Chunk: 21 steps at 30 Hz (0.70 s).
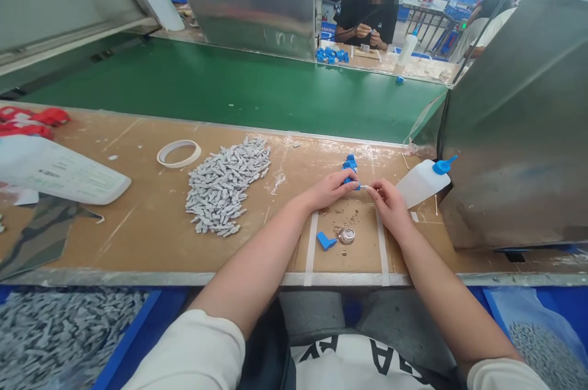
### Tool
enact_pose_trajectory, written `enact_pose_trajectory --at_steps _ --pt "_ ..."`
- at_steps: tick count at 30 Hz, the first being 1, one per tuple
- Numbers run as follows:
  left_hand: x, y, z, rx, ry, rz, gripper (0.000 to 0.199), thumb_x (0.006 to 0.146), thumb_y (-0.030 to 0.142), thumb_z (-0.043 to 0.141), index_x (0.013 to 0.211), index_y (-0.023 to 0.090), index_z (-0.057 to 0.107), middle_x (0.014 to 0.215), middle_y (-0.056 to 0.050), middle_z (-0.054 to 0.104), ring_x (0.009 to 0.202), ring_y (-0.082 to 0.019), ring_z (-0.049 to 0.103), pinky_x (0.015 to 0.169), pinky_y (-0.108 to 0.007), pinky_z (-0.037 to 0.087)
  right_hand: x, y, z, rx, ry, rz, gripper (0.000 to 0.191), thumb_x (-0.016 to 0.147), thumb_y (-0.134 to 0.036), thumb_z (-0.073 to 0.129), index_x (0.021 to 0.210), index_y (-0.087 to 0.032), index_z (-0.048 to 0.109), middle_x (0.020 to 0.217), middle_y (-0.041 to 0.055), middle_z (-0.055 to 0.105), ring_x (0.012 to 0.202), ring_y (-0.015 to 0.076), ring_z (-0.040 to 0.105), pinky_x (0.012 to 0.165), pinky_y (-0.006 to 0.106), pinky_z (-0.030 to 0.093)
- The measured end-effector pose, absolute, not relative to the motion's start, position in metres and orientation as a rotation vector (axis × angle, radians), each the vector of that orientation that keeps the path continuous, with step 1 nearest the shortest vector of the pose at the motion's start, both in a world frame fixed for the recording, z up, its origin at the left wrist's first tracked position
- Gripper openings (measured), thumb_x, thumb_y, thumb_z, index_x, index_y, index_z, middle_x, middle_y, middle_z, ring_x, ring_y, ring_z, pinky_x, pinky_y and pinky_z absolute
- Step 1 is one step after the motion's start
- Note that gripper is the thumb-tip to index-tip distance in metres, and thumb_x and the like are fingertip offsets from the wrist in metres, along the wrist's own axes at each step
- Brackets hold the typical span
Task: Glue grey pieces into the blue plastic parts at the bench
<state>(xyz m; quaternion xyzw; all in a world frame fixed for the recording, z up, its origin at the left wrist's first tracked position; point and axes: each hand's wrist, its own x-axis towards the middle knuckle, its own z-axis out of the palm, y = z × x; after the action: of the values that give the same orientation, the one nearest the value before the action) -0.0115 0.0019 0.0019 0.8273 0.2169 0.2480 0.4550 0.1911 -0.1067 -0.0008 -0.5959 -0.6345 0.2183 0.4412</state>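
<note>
The left hand (333, 189) grips a bright blue, blocky piece (353, 185) above the table, just in front of the right hand (389, 203), whose thumb and fingertips pinch a small, slim, pale part (364, 187); it seems to meet the blue piece, though fingers hide the join. A whitish squeeze bottle (420, 185) with a blue nozzle leans near the right hand. Below the table, a blue bin (131, 341) holds grey pieces (59, 335); another bin (567, 309) holds a clear bag (519, 303) of tiny grey parts (546, 344).
</note>
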Motion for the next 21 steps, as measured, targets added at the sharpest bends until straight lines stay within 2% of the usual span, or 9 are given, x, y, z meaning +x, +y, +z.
enact_pose_trajectory --at_steps 4,9,17,21 --pt "-0.012 -0.003 0.008 2.029 0.527 0.673 0.033 0.104 0.051 0.045 0.099 0.02 0.057 0.09 -0.002 0.061 0.084 -0.018 0.055 0.082 -0.03 0.043 0.19 -0.11 -0.001 -1.509 -1.677 0.589 0.035 0.104 -0.053 0.046 0.089 -0.023 0.055 0.075 0.0008 0.059 0.069 0.0177 0.053 0.065 0.03 0.039" --pt "-0.013 -0.009 0.01 1.964 0.585 0.635 0.04 0.104 0.058 0.043 0.091 0.021 0.055 0.08 0.0 0.055 0.078 -0.018 0.051 0.077 -0.03 0.042 0.188 -0.113 0.002 -1.519 -1.776 0.447 0.037 0.107 -0.052 0.038 0.091 -0.023 0.055 0.08 0.0038 0.061 0.073 0.0201 0.055 0.067 0.031 0.038" --pt "-0.011 -0.014 0.005 2.068 0.539 0.696 0.036 0.104 0.055 0.046 0.11 0.021 0.056 0.104 -0.006 0.063 0.095 -0.021 0.058 0.089 -0.033 0.045 0.173 -0.116 -0.005 -1.503 -1.646 0.442 0.04 0.109 -0.048 0.036 0.079 -0.024 0.046 0.072 0.0011 0.054 0.069 0.0189 0.053 0.066 0.03 0.035" --pt "-0.009 -0.02 0.001 2.137 0.599 0.731 0.036 0.105 0.055 0.045 0.109 0.021 0.056 0.103 -0.007 0.063 0.095 -0.022 0.058 0.089 -0.034 0.045 0.165 -0.116 -0.009 -1.497 -1.555 0.484 0.039 0.108 -0.045 0.038 0.076 -0.023 0.041 0.069 0.0001 0.052 0.067 0.0184 0.051 0.065 0.029 0.033"
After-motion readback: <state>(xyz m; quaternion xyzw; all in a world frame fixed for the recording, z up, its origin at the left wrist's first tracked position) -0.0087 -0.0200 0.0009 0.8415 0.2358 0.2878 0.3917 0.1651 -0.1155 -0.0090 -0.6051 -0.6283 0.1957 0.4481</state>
